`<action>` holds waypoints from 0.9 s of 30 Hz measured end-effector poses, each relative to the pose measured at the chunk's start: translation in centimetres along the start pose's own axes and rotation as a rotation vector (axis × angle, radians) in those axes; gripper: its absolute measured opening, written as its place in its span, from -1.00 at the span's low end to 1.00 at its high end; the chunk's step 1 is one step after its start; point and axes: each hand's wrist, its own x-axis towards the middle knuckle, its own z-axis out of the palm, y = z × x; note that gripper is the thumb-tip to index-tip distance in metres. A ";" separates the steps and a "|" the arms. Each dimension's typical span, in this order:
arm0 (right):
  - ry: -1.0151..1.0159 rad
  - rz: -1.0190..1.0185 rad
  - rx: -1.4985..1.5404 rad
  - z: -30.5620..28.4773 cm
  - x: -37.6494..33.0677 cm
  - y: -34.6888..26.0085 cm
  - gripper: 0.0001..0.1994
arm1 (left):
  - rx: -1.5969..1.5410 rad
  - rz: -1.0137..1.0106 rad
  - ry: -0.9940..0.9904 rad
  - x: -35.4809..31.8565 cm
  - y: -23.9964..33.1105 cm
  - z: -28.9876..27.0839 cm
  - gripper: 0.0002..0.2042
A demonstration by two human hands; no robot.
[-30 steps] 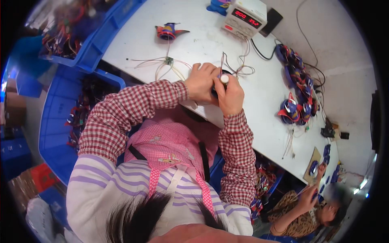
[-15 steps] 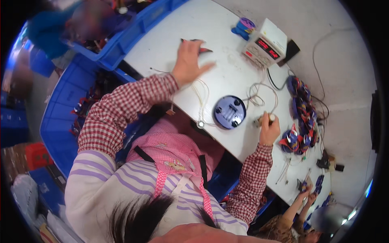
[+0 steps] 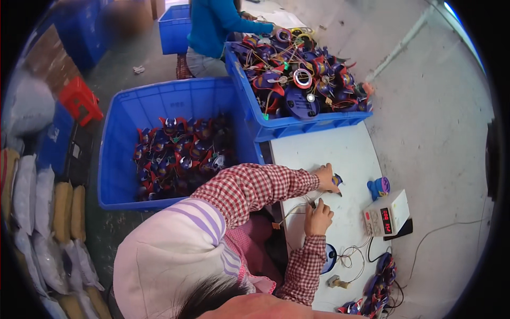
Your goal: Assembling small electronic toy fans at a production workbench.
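Observation:
On the white table, my left hand (image 3: pixel 325 178) is closed round a small purple, yellow and red toy part (image 3: pixel 337 180). Just nearer, the bent fingers of my right hand (image 3: pixel 318 219) are at the end of some thin wires (image 3: pixel 296 209); a small dark bit shows at the fingertips, too small to name. A round blue base (image 3: pixel 330 258) lies partly hidden behind my right forearm. Beside it rests a small brass-coloured piece (image 3: pixel 338 282) with a thin cable.
A white power supply box (image 3: pixel 387 213) with red digits stands at the right, beside a blue and purple toy figure (image 3: pixel 379 187). Blue bins (image 3: pixel 180 93) at left and a blue crate (image 3: pixel 308 125) at the far end hold many toy parts. A person in blue (image 3: pixel 212 26) works beyond.
The view has swung left, bringing the bins into sight. My left hand has closed on the toy part. My right hand has let go of the brass-coloured piece and moved to the wires near my left.

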 end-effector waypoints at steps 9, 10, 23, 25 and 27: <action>-0.056 0.166 0.187 1.0 2.8 -2.1 -0.84 | 0.151 0.251 -0.404 4.3 -1.6 -1.4 -0.55; 0.137 0.195 0.296 1.2 1.8 -1.2 -0.82 | -0.436 -0.151 -0.257 0.3 1.3 -3.0 -0.65; 0.118 0.795 0.857 -9.1 -10.7 6.2 -0.85 | -0.560 0.166 -0.849 -10.6 3.8 3.3 -0.40; 0.380 0.435 0.368 -6.8 -12.0 8.1 -0.82 | -0.496 0.133 -0.823 -11.3 3.8 4.6 -0.38; 0.416 0.423 0.149 -5.4 -13.0 9.5 -0.81 | -0.418 0.282 -0.692 -11.1 2.0 6.4 -0.38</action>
